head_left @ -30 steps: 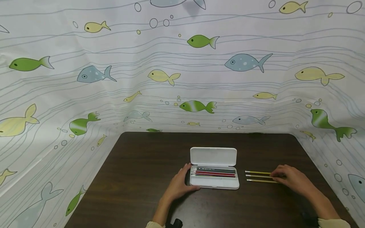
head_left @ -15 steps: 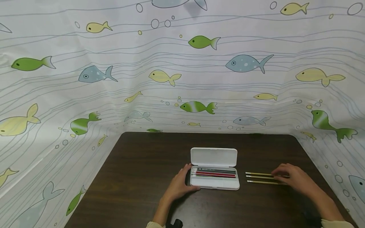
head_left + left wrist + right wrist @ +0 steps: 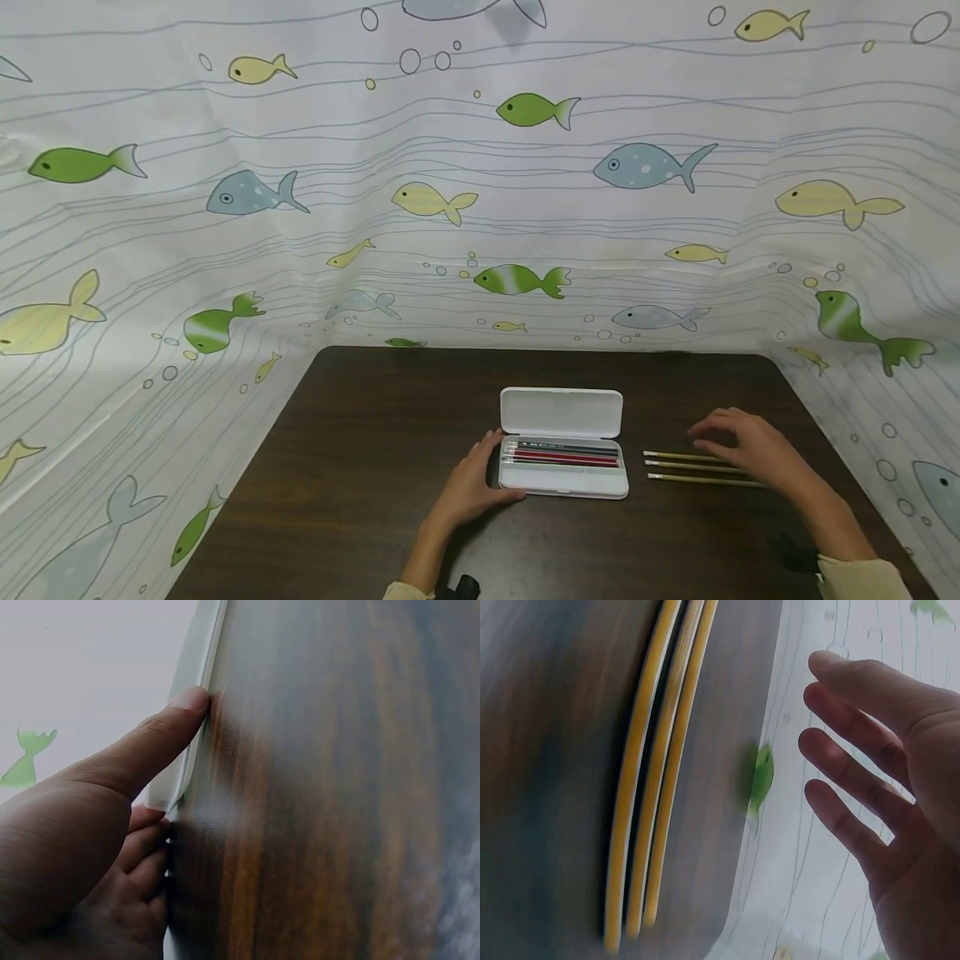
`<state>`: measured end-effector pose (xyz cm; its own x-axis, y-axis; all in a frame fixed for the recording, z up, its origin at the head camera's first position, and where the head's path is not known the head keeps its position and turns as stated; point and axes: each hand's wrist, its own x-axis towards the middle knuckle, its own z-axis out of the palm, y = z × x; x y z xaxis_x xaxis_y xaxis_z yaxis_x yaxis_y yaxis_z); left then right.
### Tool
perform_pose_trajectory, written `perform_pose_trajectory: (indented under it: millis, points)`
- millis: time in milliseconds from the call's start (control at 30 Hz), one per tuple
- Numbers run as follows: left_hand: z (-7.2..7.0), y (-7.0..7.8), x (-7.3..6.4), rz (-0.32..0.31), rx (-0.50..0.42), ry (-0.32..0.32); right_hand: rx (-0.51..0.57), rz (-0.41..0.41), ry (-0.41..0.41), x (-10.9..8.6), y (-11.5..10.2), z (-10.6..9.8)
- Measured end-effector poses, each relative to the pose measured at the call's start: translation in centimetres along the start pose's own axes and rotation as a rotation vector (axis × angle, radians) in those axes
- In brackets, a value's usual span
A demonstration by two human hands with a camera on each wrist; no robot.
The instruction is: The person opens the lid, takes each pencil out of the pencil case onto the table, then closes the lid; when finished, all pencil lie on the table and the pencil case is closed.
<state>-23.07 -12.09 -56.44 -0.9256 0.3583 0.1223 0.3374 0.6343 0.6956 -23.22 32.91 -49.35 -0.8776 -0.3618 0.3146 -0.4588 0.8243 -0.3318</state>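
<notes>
A white pencil case (image 3: pixel 562 482) lies with its lid (image 3: pixel 561 412) raised; dark and red pencils (image 3: pixel 566 456) fill its back part. My left hand (image 3: pixel 468 492) holds the case's left end, the thumb (image 3: pixel 161 735) along the front edge and the fingers at the end and back. To the right, three yellow pencils (image 3: pixel 693 467) lie side by side on the table, their white ends toward the case. Above their far side is my right hand (image 3: pixel 757 450), its fingers apart and holding nothing. In the right wrist view the yellow pencils (image 3: pixel 660 765) are clear of that hand.
The dark wooden table (image 3: pixel 390 417) has rounded far corners. Behind and at both sides hangs a white sheet (image 3: pixel 450 150) printed with fish and wavy lines. Dark wrist cameras sit at both cuffs.
My right hand has come off the yellow pencils, rising and moving away toward the back with its fingers spreading. The pencils stay in their row. My left hand keeps its place on the case.
</notes>
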Motion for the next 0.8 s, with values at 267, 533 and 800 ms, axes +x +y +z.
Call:
perform_pose_trajectory:
  millis: [267, 533, 800]
  points:
    - [-0.1, 0.0, 0.0, 0.011, 0.003, 0.002, 0.100, 0.003, -0.058, 3.7, -5.1, 3.2]
    - [0.1, -0.2, 0.2, 0.018, 0.008, 0.013, 0.175, -0.108, -0.119, 6.6, -9.3, 6.2]
    - [0.2, -0.5, 0.1, 0.007, -0.005, 0.010, 0.198, -0.119, -0.162, 8.0, -11.7, 7.6]
